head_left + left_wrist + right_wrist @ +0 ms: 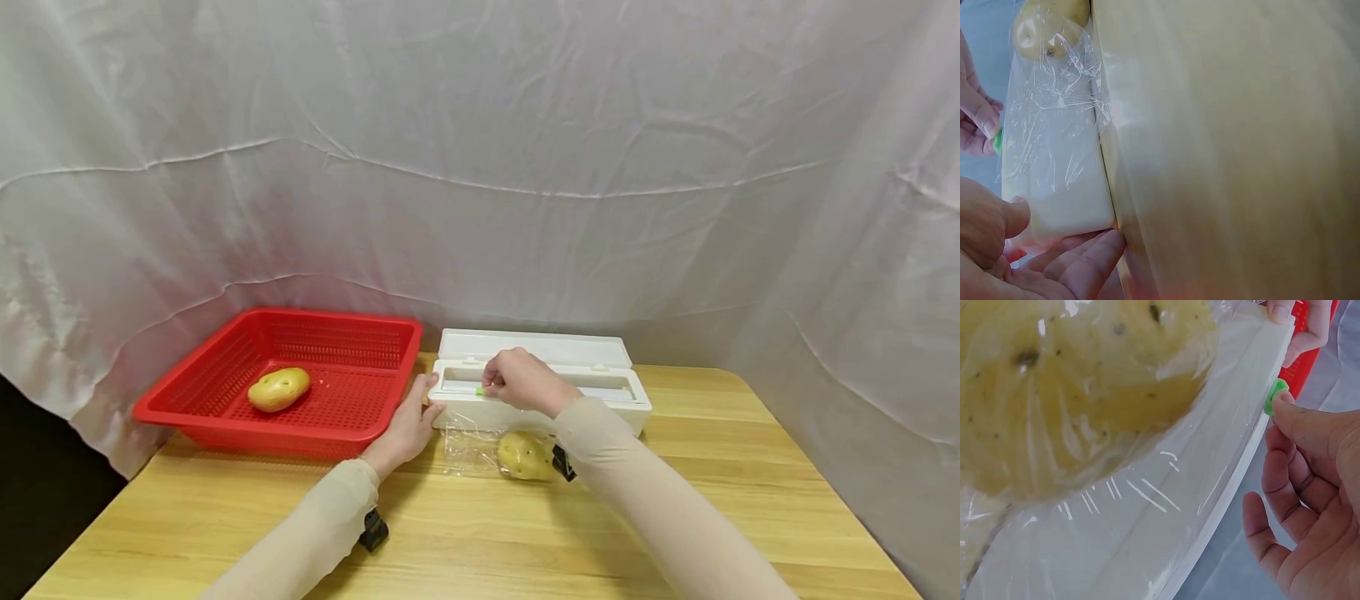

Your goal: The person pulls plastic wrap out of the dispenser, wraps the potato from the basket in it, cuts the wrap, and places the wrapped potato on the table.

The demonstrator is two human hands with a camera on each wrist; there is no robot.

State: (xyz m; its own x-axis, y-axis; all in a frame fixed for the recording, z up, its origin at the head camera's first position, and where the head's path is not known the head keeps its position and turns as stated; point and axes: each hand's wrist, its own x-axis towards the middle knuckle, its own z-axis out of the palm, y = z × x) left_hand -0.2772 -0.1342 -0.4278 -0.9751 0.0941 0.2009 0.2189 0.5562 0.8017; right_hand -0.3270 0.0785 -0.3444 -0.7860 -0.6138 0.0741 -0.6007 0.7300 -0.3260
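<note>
A white cling-film dispenser box (600,392) stands on the wooden table (480,542) with its lid (534,346) open. My left hand (429,398) clasps the box's left end, thumb on top and fingers against the front. My right hand (489,387) pinches the small green slider (479,390) on the box's front rail, near the left end. A sheet of clear film (468,450) runs from the box onto the table, and a potato (525,455) lies on it. The right wrist view shows the thumb on the slider (1274,395) and the potato (1072,387) under film.
A red plastic basket (255,417) sits left of the box and holds a second potato (279,388). White cloth hangs behind and to both sides. Bare table lies in front of the film and to the right of the box.
</note>
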